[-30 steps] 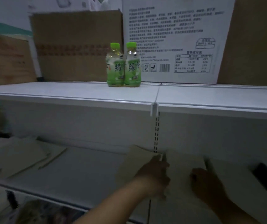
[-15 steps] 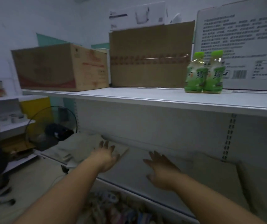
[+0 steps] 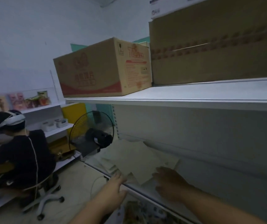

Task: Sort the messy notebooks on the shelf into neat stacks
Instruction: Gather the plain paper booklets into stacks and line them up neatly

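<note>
Although the light is dim, the pale notebooks (image 3: 134, 157) plainly lie in a loose, overlapping heap on the lower shelf (image 3: 218, 183), some of them skewed. Just right of the notebooks, the right hand (image 3: 170, 183) hovers palm down with fingers spread and holds nothing; whether it touches paper I cannot tell. At the notebooks' near-left corner, the left hand (image 3: 115, 188) has its fingers straight at the shelf lip and grips nothing. Left of the notebooks stands a black fan (image 3: 95, 136). Above them sits a printed cardboard box (image 3: 102, 70). Far left, a seated person (image 3: 23, 152) wears black.
</note>
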Demonstrator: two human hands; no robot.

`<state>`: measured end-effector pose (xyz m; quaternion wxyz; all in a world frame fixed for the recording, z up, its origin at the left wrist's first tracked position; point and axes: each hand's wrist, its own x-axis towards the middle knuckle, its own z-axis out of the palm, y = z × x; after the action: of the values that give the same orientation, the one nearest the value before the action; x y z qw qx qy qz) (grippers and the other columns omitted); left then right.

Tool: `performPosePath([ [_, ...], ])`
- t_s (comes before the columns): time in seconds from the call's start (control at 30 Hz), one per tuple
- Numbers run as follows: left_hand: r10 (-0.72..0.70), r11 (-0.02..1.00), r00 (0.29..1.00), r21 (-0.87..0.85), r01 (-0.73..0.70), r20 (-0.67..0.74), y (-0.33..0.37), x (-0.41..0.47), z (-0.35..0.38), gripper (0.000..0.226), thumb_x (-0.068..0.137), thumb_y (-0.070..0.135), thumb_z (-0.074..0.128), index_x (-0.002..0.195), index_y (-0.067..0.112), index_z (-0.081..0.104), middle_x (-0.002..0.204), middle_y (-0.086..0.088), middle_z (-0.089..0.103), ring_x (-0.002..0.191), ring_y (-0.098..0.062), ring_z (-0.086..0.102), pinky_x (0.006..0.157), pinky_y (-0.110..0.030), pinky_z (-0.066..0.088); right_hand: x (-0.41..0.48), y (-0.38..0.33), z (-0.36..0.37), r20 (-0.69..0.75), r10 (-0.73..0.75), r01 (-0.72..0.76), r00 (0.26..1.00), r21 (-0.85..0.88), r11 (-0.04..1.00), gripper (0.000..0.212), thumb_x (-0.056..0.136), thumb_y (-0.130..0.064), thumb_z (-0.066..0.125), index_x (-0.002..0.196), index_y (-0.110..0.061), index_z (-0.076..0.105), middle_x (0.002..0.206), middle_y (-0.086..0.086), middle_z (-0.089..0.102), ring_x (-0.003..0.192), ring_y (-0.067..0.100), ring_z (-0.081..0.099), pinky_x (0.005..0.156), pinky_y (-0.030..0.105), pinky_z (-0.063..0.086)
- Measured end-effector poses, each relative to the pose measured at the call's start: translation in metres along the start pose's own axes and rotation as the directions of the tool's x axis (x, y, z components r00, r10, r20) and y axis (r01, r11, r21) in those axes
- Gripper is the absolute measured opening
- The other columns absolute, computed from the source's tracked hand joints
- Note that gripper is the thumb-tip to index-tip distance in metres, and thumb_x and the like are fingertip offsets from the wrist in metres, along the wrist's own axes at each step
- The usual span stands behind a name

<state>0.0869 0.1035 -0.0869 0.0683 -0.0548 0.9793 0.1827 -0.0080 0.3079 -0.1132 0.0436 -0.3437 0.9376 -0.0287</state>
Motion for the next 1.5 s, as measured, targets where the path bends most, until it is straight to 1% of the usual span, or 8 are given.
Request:
performPosePath([
  [0.47,-0.053,0.891,0.996,-0.453,0.016,-0.069,-0.074,0.108,-0.040,0.023,0.091,0.021,0.055,0.112,0.019,0.065,0.106,0.004,0.067,0.094,-0.007,0.063,0.075,-0.011,0.047,0.134,0.041,0.004,0.060,0.417,-0.416,0.907,0.285,0.864,0.113,0.059,-0.076,0.065,0.144,-0.012,0.025,0.145,0.008,0.035,0.131,0.024,0.039,0.103,0.034,0.039],
  [0.63,-0.034,0.674,0.996,-0.738,-0.038,-0.082,-0.087,0.140,-0.053,0.008,0.084,0.011,0.061,0.084,0.017,0.066,0.083,-0.005,0.071,0.080,-0.021,0.064,0.069,-0.023,0.048,0.130,0.050,-0.012,0.017,0.426,-0.324,0.904,0.679,0.659,0.027,0.086,-0.029,0.067,0.105,-0.019,0.050,0.119,0.008,0.060,0.093,0.017,0.061,0.080,0.030,0.050],
  [0.8,0.284,0.864,0.851,-0.266,-0.427,-0.443,-0.092,0.153,-0.103,0.028,0.088,0.018,0.062,0.112,0.033,0.058,0.126,0.017,0.048,0.125,-0.002,0.040,0.101,-0.014,0.031,0.130,0.008,-0.057,-0.034,0.309,-0.157,0.951,0.804,0.573,0.014,0.090,-0.010,0.060,0.096,-0.023,0.059,0.109,0.013,0.064,0.076,0.002,0.064,0.066,0.011,0.048],
  [0.97,0.456,0.847,0.844,0.153,-0.509,0.282,-0.100,0.166,-0.161,0.051,0.080,0.034,0.070,0.128,0.032,0.053,0.126,0.017,0.054,0.111,-0.007,0.052,0.094,-0.022,0.044,0.161,-0.070,-0.094,-0.203,0.017,0.050,0.979,0.321,0.946,0.021,0.088,-0.030,0.063,0.108,-0.024,0.069,0.097,-0.017,0.064,0.072,-0.015,0.053,0.065,0.000,0.035],
  [1.07,0.423,0.880,0.831,0.053,-0.471,0.362,-0.135,0.187,-0.162,0.025,0.084,0.024,0.066,0.109,0.023,0.065,0.106,0.007,0.065,0.095,-0.011,0.062,0.084,-0.026,0.051,0.170,-0.092,-0.085,-0.486,0.055,0.027,0.872,0.161,0.987,0.025,0.088,-0.040,0.055,0.098,-0.024,0.070,0.093,-0.014,0.069,0.078,-0.003,0.058,0.065,0.011,0.041],
  [1.17,0.393,0.881,0.898,-0.359,-0.307,0.198,-0.175,0.210,-0.145,0.012,0.084,0.015,0.068,0.092,0.023,0.069,0.091,0.010,0.072,0.084,-0.006,0.067,0.075,-0.023,0.054,0.159,-0.083,-0.054,-0.601,0.551,-0.165,0.579,0.576,0.801,0.023,0.090,-0.032,0.058,0.107,-0.018,0.064,0.103,-0.008,0.065,0.094,0.011,0.062,0.078,0.023,0.047],
  [1.3,0.194,0.699,0.965,-0.715,-0.011,0.174,-0.195,0.232,-0.112,0.015,0.086,0.006,0.065,0.097,0.016,0.065,0.096,-0.005,0.072,0.082,-0.023,0.068,0.067,-0.030,0.052,0.139,-0.083,0.001,-0.026,0.835,-0.766,0.550,0.384,0.516,0.060,0.088,-0.054,0.050,0.135,-0.019,0.040,0.134,0.004,0.047,0.122,0.022,0.047,0.097,0.031,0.042],
  [1.5,0.119,0.630,0.968,-0.770,0.098,0.220,-0.205,0.240,-0.084,0.028,0.086,0.008,0.065,0.114,0.007,0.061,0.101,-0.012,0.069,0.090,-0.032,0.066,0.088,-0.045,0.052,0.151,-0.102,0.012,0.086,0.908,-0.675,0.411,0.697,0.240,0.069,0.084,-0.056,0.058,0.135,-0.014,0.041,0.128,0.005,0.057,0.113,0.022,0.057,0.093,0.030,0.046],
])
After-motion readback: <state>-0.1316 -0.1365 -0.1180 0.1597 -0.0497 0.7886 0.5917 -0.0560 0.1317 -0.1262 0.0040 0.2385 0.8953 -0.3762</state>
